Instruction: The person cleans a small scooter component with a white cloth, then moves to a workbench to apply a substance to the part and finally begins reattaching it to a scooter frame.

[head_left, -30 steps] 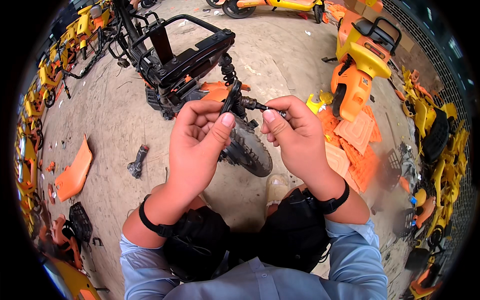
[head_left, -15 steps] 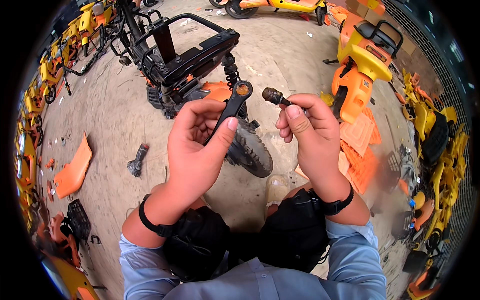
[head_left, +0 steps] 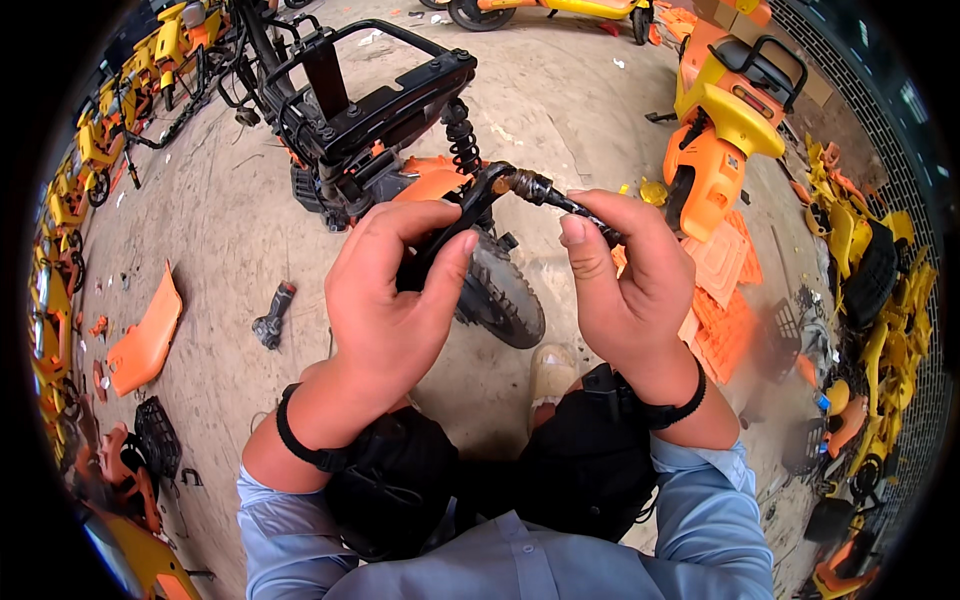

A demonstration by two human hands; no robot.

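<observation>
My left hand (head_left: 385, 290) pinches a black crank arm (head_left: 476, 205) between thumb and fingers, its ring-shaped end pointing up and away from me. In my right hand (head_left: 635, 285), thumb and fingers close round a dark, greasy spindle (head_left: 545, 190) with a thick brownish head and a thinner black shaft. The spindle's head meets the ring end of the crank arm, tilted; I cannot tell how deep it sits. My right fingers cover the shaft's far end. Behind both parts stands a partly stripped black bike frame (head_left: 350, 130) with its knobbly tyre (head_left: 505, 300).
On the floor at left lie a dark power tool (head_left: 273, 315) and an orange panel (head_left: 148, 335). A yellow-orange scooter body (head_left: 715, 150) stands at right, near stacked orange panels (head_left: 722, 325). Yellow scrap parts (head_left: 890, 320) pile along the right wall. Yellow bikes (head_left: 170, 50) line the left.
The spindle, apart from the crank arm before, has moved left against its ring end. The ring's opening has turned toward the spindle, and my right fingers have shifted along the shaft.
</observation>
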